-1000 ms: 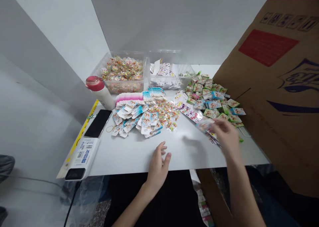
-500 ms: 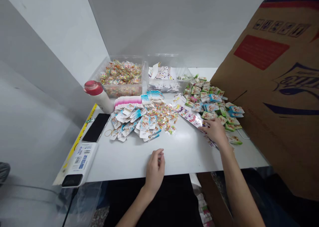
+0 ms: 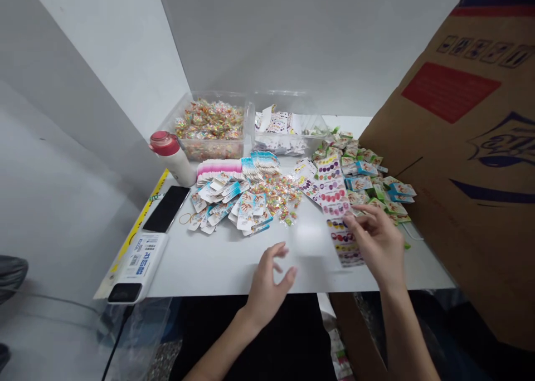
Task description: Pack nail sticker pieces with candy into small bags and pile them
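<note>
My right hand (image 3: 378, 242) pinches a long sticker sheet (image 3: 334, 203) printed with rows of coloured nail shapes and lifts it over the white table (image 3: 234, 258). The sheet runs from my fingers up toward the far side. My left hand (image 3: 270, 281) hovers over the table's near edge with fingers spread and nothing in it. A pile of blue and white printed cards (image 3: 234, 200) and a scatter of small colourful packets (image 3: 280, 194) lie ahead of my left hand. A heap of green and blue packets (image 3: 368, 172) lies behind my right hand.
Two clear tubs stand at the back, one with colourful packets (image 3: 211, 125), one with sticker sheets (image 3: 284, 127). A white bottle with a red cap (image 3: 171, 158), a black phone (image 3: 167, 208) and a white device (image 3: 137, 267) sit on the left. A big cardboard box (image 3: 468, 147) walls the right.
My right hand went to the sheets beside the green pile, took hold of one and raised it toward me. My left hand opened its fingers and shifted slightly right.
</note>
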The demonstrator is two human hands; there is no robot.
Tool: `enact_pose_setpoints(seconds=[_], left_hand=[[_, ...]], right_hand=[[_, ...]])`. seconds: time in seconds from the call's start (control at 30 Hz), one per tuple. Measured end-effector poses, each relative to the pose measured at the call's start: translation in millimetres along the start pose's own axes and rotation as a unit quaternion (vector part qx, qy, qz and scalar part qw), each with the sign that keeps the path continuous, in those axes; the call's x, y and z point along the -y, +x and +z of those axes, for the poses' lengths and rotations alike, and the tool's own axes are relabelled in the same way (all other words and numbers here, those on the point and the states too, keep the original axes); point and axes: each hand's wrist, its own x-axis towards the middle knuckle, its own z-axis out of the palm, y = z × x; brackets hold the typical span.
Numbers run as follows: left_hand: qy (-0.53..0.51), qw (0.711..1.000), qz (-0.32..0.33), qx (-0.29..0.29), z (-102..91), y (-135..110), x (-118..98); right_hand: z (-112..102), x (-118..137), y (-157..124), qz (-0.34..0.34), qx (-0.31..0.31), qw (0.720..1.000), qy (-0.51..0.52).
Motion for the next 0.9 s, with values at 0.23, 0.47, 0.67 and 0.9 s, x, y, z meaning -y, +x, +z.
enact_pose_setpoints(seconds=[0.23, 0.47, 0.67, 0.9], left_hand=[[0.191, 0.956, 0.213, -0.064, -25.1, 23.0, -44.9], [-0.102, 0.992, 0.065, 0.043, -52.3, 23.9, -63.8], [-0.26, 0.95, -0.17, 0.036, -47.7, 21.6, -58.8], [-0.307, 0.93, -0.199, 0.027, -50.6, 17.9, -44.5]], right_hand=[[21.8, 53.9, -44.5, 0.01, 0.181, 0.98, 0.086], [20.2, 62.5, -38.9, -0.061, 0.275, 0.953, 0.11], [41.3, 55.9, -42.2, 0.074, 0.31, 0.917, 0.238], [49.4, 49.3, -45.9, 0.048, 0.342, 0.897, 0.277]])
